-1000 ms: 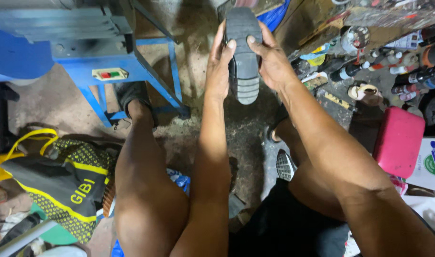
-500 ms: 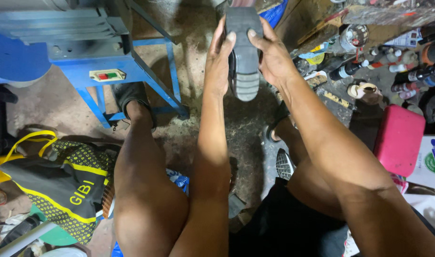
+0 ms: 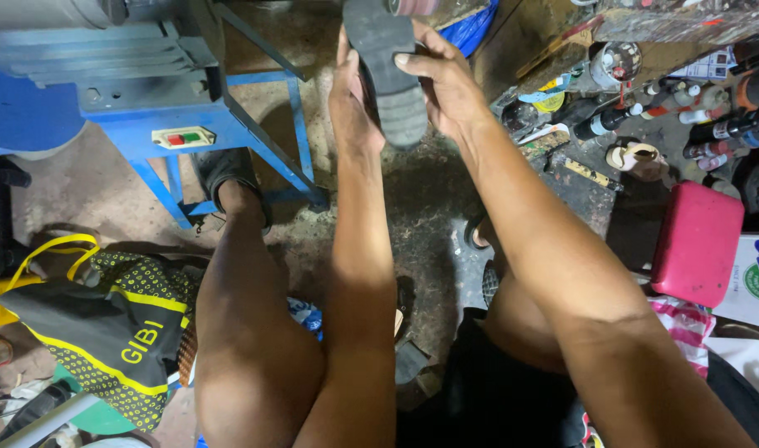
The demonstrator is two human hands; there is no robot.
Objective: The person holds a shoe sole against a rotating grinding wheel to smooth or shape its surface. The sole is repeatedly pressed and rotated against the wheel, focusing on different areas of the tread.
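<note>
Both of my hands hold a dark shoe [image 3: 388, 70] up in front of me, its grey sole facing me. My left hand [image 3: 352, 99] grips the shoe's left side. My right hand [image 3: 446, 83] wraps its right side, with the thumb lying across the sole. The toe end reaches the top edge of the view, against a reddish round part [image 3: 413, 7] of a machine that is mostly cut off. My bare knees and forearms fill the lower middle of the view.
A blue metal machine stand [image 3: 197, 124] with a red and green switch stands at the left. A black and yellow bag [image 3: 114, 332] lies at the lower left. Bottles and tins [image 3: 645, 116] crowd the upper right, beside a pink box [image 3: 699, 245]. The floor is dirty concrete.
Both hands have lifted the shoe a little higher and farther from me, so its toe now reaches the top edge. The grip is the same.
</note>
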